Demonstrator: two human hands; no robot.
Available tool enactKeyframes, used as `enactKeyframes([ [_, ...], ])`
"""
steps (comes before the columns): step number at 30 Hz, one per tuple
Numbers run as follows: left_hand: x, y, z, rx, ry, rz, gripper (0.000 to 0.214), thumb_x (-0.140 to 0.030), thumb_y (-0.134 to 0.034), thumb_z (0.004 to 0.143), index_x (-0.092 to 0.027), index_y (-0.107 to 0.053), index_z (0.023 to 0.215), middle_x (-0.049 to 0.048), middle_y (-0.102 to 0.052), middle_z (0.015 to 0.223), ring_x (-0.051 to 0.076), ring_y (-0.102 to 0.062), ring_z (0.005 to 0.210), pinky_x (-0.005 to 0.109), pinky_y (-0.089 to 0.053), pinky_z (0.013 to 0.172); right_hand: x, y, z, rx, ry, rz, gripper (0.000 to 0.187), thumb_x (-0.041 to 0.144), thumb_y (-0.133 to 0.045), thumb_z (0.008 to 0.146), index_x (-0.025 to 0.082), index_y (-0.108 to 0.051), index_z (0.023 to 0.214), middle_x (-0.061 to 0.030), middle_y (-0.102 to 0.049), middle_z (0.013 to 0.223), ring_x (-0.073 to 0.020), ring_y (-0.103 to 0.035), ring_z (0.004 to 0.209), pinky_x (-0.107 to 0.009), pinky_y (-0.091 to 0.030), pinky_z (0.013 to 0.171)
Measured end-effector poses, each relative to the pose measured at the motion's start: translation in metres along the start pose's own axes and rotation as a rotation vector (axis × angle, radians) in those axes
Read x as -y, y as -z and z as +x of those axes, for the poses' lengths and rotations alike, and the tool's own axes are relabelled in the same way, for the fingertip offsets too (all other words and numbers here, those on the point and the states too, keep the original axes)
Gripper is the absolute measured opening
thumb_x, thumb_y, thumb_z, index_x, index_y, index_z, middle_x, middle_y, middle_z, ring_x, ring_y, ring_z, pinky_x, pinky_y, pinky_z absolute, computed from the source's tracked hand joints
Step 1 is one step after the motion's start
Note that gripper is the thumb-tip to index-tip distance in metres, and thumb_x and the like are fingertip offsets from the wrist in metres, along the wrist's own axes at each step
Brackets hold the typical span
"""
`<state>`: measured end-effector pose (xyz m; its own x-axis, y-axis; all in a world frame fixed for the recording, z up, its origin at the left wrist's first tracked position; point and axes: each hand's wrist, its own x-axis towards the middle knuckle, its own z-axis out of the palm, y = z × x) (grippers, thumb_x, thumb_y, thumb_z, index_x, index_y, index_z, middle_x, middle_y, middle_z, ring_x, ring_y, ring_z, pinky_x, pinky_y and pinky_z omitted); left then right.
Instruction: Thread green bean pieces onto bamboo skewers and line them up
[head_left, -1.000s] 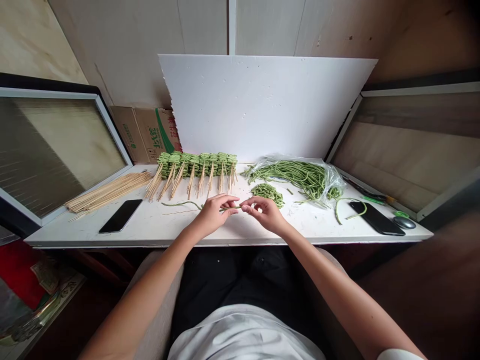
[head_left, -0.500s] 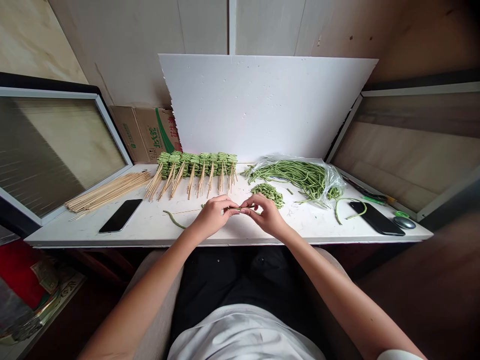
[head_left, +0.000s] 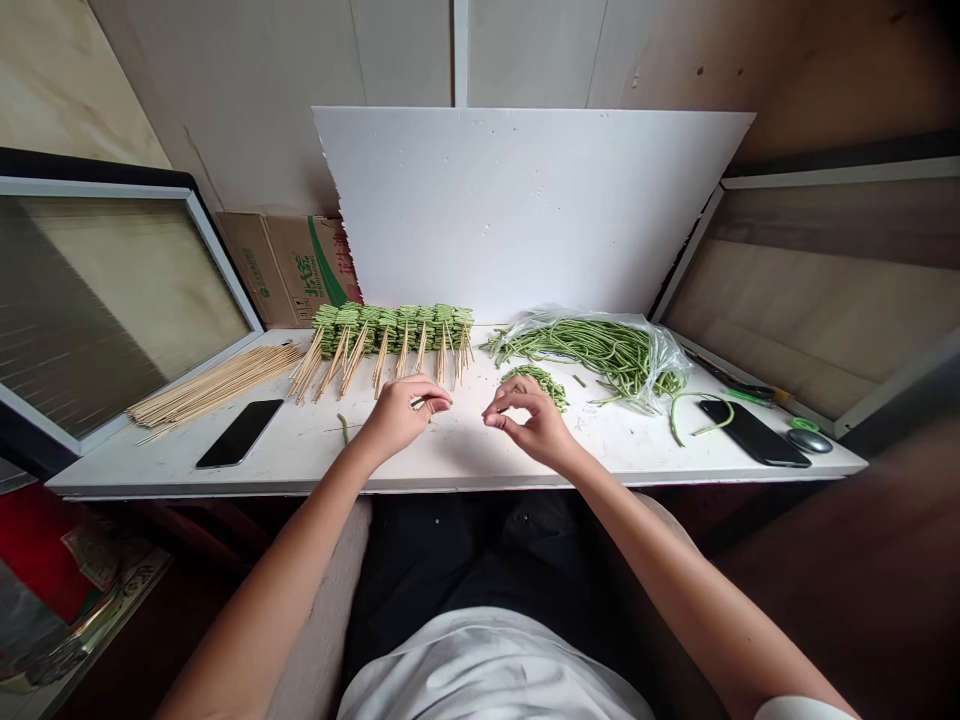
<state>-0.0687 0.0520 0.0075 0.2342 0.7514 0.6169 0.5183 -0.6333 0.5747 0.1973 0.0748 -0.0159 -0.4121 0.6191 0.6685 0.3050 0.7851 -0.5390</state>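
My hands have just parted: the left hand [head_left: 394,420] pinches a small sliver [head_left: 420,403], too small to identify, the right hand [head_left: 529,422] curls narrow, seemingly empty, beside the cut bean pile [head_left: 538,385], with skewered bean rows [head_left: 394,330] beyond at upper centre.

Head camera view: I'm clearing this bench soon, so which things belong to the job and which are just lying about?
Job: left hand, right hand, bamboo skewers, skewered green beans, cut bean pieces, long beans in plastic bag.

Lying about: smartphone, second smartphone, computer mouse, cardboard box.
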Motion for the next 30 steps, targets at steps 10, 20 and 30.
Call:
enactKeyframes([
  [10, -0.029, -0.004, -0.003, 0.041, 0.055, -0.014, 0.019, -0.028, -0.07, 0.101, -0.021, -0.085, 0.11, 0.008, -0.077, 0.106, 0.023, -0.073, 0.099, 0.036, -0.056, 0.092, -0.086, -0.003, -0.019, 0.128, -0.263, -0.406, 0.037, 0.052, -0.067, 0.101, 0.023, -0.085, 0.087, -0.0132, -0.076, 0.089, -0.0334, -0.059, 0.096, -0.049, -0.048, 0.092],
  [20, -0.025, -0.009, -0.003, 0.125, 0.045, -0.034, 0.029, -0.027, -0.058, 0.106, -0.021, -0.082, 0.121, 0.0107, -0.076, 0.118, 0.022, -0.074, 0.106, 0.032, -0.061, 0.09, -0.097, -0.001, -0.019, 0.095, -0.25, -0.191, 0.067, 0.067, -0.04, 0.109, 0.022, -0.081, 0.081, -0.0087, -0.075, 0.073, -0.0258, -0.064, 0.079, -0.05, -0.05, 0.102],
  [30, -0.019, -0.025, -0.007, 0.115, 0.167, -0.213, 0.04, -0.019, -0.073, 0.094, -0.02, -0.074, 0.135, 0.0074, -0.081, 0.103, 0.02, -0.077, 0.093, 0.036, -0.064, 0.093, -0.024, 0.006, -0.001, 0.16, -0.355, 0.308, 0.05, 0.068, -0.065, 0.098, 0.021, -0.083, 0.101, -0.0114, -0.08, 0.123, -0.0257, -0.074, 0.102, -0.038, -0.057, 0.084],
])
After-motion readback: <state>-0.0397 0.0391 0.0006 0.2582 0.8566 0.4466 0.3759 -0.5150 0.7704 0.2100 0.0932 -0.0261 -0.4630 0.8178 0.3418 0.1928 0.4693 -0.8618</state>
